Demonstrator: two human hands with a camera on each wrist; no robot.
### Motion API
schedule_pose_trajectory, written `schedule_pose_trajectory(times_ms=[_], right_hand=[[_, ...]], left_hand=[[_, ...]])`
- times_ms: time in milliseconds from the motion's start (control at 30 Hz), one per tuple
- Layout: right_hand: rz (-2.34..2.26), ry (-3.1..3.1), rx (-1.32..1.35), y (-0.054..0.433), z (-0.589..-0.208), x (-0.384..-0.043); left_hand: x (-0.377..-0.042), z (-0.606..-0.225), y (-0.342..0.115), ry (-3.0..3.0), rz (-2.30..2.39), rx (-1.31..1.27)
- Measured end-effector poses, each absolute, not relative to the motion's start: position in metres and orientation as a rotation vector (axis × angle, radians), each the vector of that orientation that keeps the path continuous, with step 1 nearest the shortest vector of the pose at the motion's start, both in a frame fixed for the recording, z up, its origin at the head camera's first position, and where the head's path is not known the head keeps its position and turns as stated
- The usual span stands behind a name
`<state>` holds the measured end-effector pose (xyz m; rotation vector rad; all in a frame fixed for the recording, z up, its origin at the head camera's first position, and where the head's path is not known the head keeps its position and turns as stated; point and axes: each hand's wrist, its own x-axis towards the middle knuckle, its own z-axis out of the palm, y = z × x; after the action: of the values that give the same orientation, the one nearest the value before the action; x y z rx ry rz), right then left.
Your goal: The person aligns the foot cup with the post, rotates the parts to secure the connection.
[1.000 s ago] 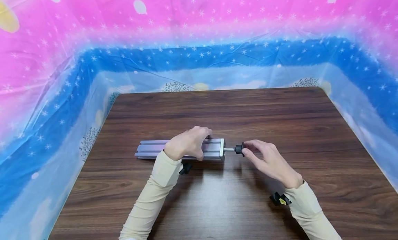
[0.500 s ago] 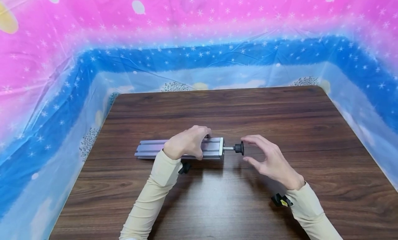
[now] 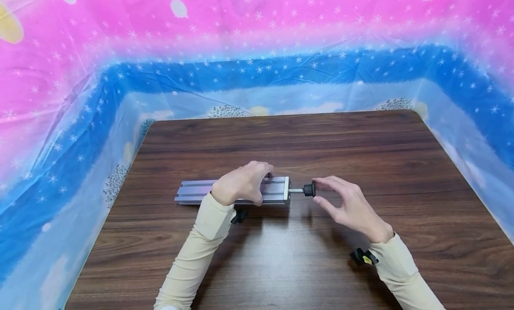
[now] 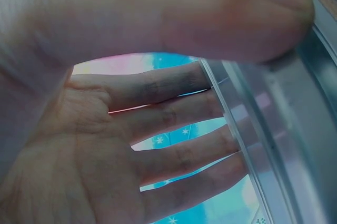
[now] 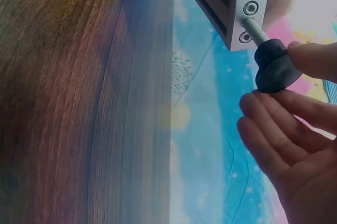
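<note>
A silver aluminium extrusion (image 3: 196, 192) lies lengthwise across the middle of the wooden table. My left hand (image 3: 242, 183) grips it from above, thumb along the near side and fingers over the far side. From the end plate (image 5: 239, 10) at its right end sticks out a threaded rod (image 5: 256, 32), which carries a black levelling foot (image 3: 309, 189). My right hand (image 3: 353, 208) pinches the foot's round base by its edge, thumb on one side and fingertips on the other, as the right wrist view shows.
Two socket-head bolts, one of them a bolt (image 5: 250, 8) above the rod, sit in the end plate. The brown table (image 3: 281, 140) ends at a pink and blue patterned cloth (image 3: 257, 73) hung around it. Each sleeve carries a black wrist mount.
Half a second ago my right thumb and fingers were spread away from the levelling foot; now they have closed back on its edge. My left hand keeps its hold on the extrusion.
</note>
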<state>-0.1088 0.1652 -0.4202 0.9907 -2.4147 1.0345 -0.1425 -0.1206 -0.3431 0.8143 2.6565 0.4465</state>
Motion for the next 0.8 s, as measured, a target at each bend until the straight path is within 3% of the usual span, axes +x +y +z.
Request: schedule_pose_trajectory(times_ms=[433,800], right_hand=[[1.103,-2.564,0.88,0.1627,-0.4203,-0.1094],[1.053,-2.382,1.061,0.1668,-0.4223,-0.111]], left_hand=[[-0.1414,-0.3427,-0.1203,2.666,0.436,0.829],[-0.1417,-0.342,-0.1203,2.649,0.442,0.812]])
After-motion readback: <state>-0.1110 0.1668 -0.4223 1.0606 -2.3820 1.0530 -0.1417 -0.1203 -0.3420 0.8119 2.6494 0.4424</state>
